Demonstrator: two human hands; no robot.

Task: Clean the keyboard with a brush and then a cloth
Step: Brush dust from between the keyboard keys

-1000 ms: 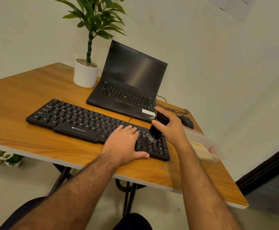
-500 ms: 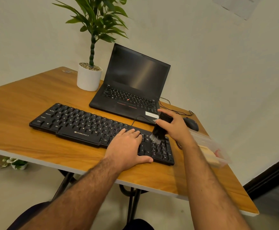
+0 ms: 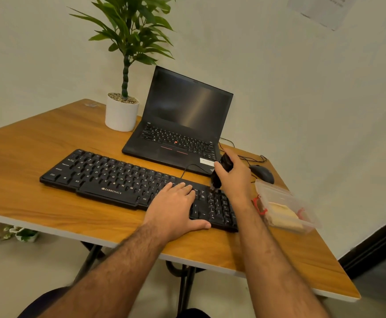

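Lighting is warm and moderately dim, with a yellow-green cast on the wall. A diffuse streak of glare runs diagonally across the dark laptop screen. Soft shadows fall beneath my forearms onto the table, and a soft shadow lies on the wall beside the plant. Wide-angle distortion bends the table edges and tilts the wall lines toward the frame borders. My right hand and the brush it grips show motion blur; the bristle tip is indistinct. My left hand reads sharper. The paper sheet at the upper right is soft, its text illegible. The plastic container is slightly smeared.
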